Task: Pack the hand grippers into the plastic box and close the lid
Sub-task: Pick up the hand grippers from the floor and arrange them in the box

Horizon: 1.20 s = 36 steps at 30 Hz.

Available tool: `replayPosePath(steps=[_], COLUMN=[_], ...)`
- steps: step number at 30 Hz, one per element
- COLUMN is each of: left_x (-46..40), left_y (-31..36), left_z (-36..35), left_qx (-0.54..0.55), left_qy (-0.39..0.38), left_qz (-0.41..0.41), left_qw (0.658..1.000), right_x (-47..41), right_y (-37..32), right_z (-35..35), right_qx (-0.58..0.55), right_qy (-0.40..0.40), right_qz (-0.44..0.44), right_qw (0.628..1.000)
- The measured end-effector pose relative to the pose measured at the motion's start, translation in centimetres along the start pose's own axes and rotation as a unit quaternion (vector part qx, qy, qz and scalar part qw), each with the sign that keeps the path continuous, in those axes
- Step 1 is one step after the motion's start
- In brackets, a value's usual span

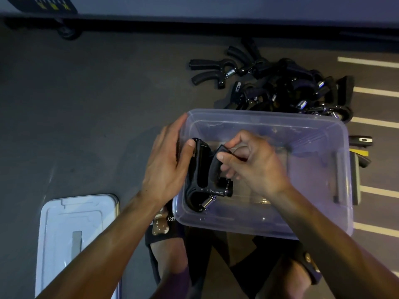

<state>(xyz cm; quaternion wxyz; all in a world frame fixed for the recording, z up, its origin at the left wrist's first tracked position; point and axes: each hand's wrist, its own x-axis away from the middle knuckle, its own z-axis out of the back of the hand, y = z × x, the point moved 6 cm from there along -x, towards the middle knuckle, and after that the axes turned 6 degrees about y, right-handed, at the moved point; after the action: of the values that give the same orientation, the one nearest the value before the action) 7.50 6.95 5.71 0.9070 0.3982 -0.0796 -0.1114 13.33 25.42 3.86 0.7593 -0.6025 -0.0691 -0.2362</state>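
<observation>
The floor (86, 108) is dark grey and matte, with faint scuffs; it carries everything in view. White painted stripes (376, 91) cross it well to the right of the right hand. Beyond both hands a dark band runs along the base of a pale wall (237, 6), and a black caster (68, 32) stands against it, far beyond the left hand.

The clear box (323, 160) sits on the floor directly under the hands, its top open. Left hand (167, 165): fingers straight, laid along the outside of the box's near-left wall, thumb reaching over the rim and touching one gripper (204, 175). Right hand (253, 162): inside the box, fingers and thumb curled and pinching the other handle of that same gripper. The gripper is black with a steel spring at its lower end — it stands at the left end of the box; whether it rests on the bottom I cannot tell.

A pile (287, 91) of black grippers lies on the floor just beyond the box, past the right hand, with one pair slightly apart to its left.

The lid (77, 238) lies flat on the floor, near the left forearm — apart from the box.

Sandalled feet (166, 251) show below the box, between the forearms.
</observation>
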Motion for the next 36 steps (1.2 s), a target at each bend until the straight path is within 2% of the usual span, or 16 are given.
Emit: replayPosePath(steps=[7, 11, 14, 17, 19, 21, 24, 30, 36], left_x=[-0.6, -2.4, -4.0, -4.5, -4.6, -4.6, -4.7, -4.6, -4.5], left_y=[0.1, 0.8, 1.5, 1.7, 1.5, 1.3, 1.3, 1.4, 1.5], left_z=[-0.4, -0.7, -1.3, -2.0, -2.1, -2.1, -2.1, -2.0, -2.0], left_qx=[0.015, -0.006, -0.029, -0.057, -0.059, -0.057, -0.053, -0.054, -0.057], left_qy=[-0.031, -0.033, -0.039, -0.054, -0.056, -0.056, -0.057, -0.059, -0.063], left_qz=[0.032, 0.015, -0.004, -0.026, -0.023, -0.018, -0.014, -0.009, -0.013], left_qw=[0.999, 0.999, 0.999, 0.997, 0.996, 0.997, 0.997, 0.997, 0.996], right_x=[-0.1, -2.9, -7.4, -13.0, -15.2, -16.0, -17.0, -17.4, -13.6], right_y=[-1.1, -4.9, -6.6, -5.4, -4.4, -4.2, -3.3, -3.5, -5.6], right_z=[2.2, 7.7, 10.3, 9.8, 7.8, 5.5, 4.1, 5.0, 8.6], right_qx=[0.041, 0.023, 0.148, 0.306, 0.407, 0.467, 0.523, 0.535, 0.466], right_qy=[0.006, 0.089, 0.127, 0.088, 0.031, -0.018, -0.049, -0.049, 0.035], right_qz=[0.045, 0.123, 0.149, 0.108, 0.117, 0.151, 0.146, 0.174, 0.228], right_qw=[0.998, 0.988, 0.969, 0.942, 0.905, 0.871, 0.838, 0.825, 0.854])
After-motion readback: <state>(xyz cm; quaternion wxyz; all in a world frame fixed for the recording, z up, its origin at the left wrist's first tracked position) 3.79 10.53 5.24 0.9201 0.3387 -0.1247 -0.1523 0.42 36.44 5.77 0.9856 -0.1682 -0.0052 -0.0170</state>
